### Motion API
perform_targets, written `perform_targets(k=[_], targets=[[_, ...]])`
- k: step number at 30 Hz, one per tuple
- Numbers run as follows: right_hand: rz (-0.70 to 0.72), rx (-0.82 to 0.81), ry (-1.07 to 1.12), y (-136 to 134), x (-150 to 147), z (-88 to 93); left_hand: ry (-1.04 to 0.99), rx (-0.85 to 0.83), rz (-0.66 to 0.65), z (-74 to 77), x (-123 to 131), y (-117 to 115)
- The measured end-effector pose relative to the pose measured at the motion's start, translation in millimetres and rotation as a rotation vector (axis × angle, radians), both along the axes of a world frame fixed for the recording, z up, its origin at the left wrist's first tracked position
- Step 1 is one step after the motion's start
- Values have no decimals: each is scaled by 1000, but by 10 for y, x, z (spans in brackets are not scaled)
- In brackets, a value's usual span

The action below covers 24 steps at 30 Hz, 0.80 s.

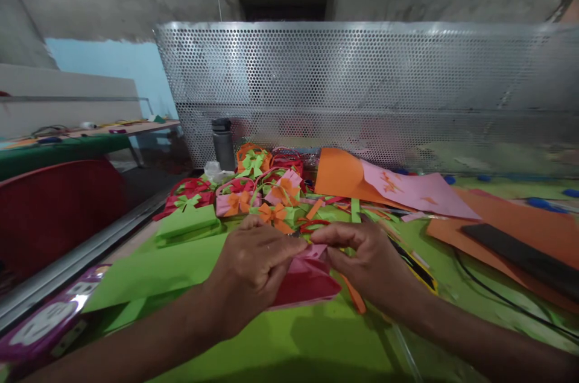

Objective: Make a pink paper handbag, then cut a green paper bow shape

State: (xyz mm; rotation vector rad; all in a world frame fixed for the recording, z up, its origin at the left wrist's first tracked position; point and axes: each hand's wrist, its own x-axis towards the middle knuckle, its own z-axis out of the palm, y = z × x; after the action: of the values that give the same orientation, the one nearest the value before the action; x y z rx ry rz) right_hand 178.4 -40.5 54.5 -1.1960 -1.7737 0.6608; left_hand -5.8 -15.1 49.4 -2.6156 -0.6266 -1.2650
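Between my two hands is a folded pink paper bag (pixel 307 280), lying low over the green tabletop (pixel 335 344). My left hand (pixel 260 271) is closed on its upper left edge, thumb and forefinger reaching toward the top. With thumb and forefinger pinched, my right hand (pixel 362 256) grips the bag's upper right corner, where a small hole shows. The tips of both hands nearly meet at the top edge. Just behind them sits a red loop (pixel 314 225). An orange-handled tool (pixel 353 295) lies beside my right hand, partly hidden by it.
Small paper bags with bows (pixel 239 199) crowd the back, near a grey bottle (pixel 223 145). Green folded paper (pixel 158 265) lies left. Orange sheets (pixel 493 226), a pink sheet (pixel 416 190) and a black bar-shaped object (pixel 525 256) with a cable lie right. A perforated metal panel (pixel 362 87) stands behind.
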Motion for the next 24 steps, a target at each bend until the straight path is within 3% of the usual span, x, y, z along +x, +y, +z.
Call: perform_targets(k=[5,12,24], targets=[[-16,-12,42,9,-24,-41,63,7,-13,-24,32,-14],[32,-62,61,-32,-15,-23,59,151,-7,-41,6,-27],[35,-89,105,-10,-31,-18,220,284,-35,46,-12,-67]])
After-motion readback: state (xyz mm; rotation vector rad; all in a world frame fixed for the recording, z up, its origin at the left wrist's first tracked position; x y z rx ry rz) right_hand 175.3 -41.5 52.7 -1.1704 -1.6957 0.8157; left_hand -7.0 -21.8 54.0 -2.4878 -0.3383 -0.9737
